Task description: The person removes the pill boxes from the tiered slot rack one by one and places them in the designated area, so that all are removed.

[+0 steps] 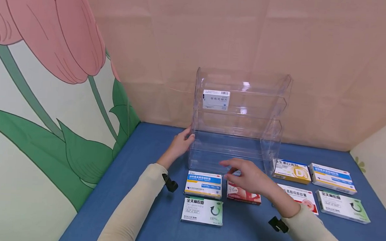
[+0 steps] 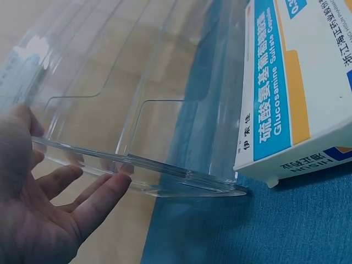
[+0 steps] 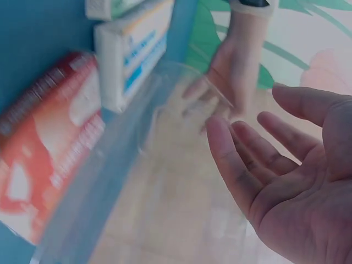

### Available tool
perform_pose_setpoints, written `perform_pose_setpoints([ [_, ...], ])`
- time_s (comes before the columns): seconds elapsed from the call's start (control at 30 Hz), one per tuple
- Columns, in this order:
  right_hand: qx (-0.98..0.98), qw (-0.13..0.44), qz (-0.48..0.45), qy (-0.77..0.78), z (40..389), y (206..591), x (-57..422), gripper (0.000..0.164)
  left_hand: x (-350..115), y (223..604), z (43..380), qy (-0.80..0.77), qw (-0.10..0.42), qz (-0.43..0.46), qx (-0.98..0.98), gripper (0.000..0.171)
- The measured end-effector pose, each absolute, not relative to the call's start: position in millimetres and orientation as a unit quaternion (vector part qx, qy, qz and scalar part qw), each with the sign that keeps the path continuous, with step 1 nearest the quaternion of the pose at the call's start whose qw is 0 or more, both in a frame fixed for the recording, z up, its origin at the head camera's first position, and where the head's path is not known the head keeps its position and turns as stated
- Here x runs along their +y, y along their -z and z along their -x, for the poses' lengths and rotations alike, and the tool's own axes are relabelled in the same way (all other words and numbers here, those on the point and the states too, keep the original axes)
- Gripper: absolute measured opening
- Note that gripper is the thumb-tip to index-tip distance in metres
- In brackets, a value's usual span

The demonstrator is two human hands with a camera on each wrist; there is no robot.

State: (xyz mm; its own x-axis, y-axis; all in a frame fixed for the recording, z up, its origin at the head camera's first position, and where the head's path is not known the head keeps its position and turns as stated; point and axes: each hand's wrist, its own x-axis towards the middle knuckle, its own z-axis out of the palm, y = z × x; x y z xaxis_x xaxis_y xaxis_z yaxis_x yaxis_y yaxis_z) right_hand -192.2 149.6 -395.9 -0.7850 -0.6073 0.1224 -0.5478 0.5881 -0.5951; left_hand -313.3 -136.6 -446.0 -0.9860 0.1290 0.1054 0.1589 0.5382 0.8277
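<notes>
A clear plastic tiered rack [image 1: 229, 149] stands on the blue cloth, with a white medicine box [image 1: 215, 102] in one of its upper tiers. At the rack's left side my left hand [image 1: 181, 142] touches the side panel with its fingers extended. My right hand [image 1: 250, 177] hovers in front of the bottom tier, fingers loosely bent and nothing in them. Below it lies a red medicine box [image 1: 243, 195], partly hidden by that hand. A blue-and-white glucosamine capsule box [image 2: 297, 82] lies close to the rack's front left corner. Nearer me is a green-and-white capsule box [image 1: 202, 212].
Right of the rack lie a yellow-and-white vitamin D box [image 1: 290, 173], another blue-and-white box [image 1: 333, 179], a red-and-white capsule box [image 1: 301, 199] and a second green-and-white box [image 1: 343, 206]. A beige cloth backdrop [image 1: 157, 60] rises behind the rack; a tulip-patterned panel [image 1: 90, 137] borders the left.
</notes>
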Motion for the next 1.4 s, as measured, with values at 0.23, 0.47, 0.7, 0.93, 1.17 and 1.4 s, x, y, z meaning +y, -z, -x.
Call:
perform_pose_setpoints([
  [0.23, 0.897, 0.010, 0.317, 0.308, 213, 363, 150, 0.049, -138, 446, 313, 0.477, 0.009, 0.075, -0.876, 0.058],
  [0.47, 0.892, -0.005, 0.323, 0.317, 232, 338, 149, 0.048, -140, 448, 314, 0.471, 0.012, 0.073, -0.879, 0.059],
  [0.7, 0.892, -0.017, 0.314, 0.324, 255, 320, 150, 0.046, -140, 448, 314, 0.468, 0.012, 0.071, -0.881, 0.059],
  [0.93, 0.903, -0.013, 0.271, 0.334, 275, 302, 153, 0.048, -140, 448, 312, 0.471, 0.004, 0.069, -0.879, 0.059],
  [1.17, 0.908, 0.003, 0.238, 0.345, 296, 289, 151, 0.049, -139, 446, 313, 0.472, 0.005, 0.069, -0.879, 0.059],
  [1.4, 0.901, 0.008, 0.227, 0.369, 316, 277, 146, 0.052, -138, 446, 314, 0.475, 0.000, 0.067, -0.877, 0.059],
])
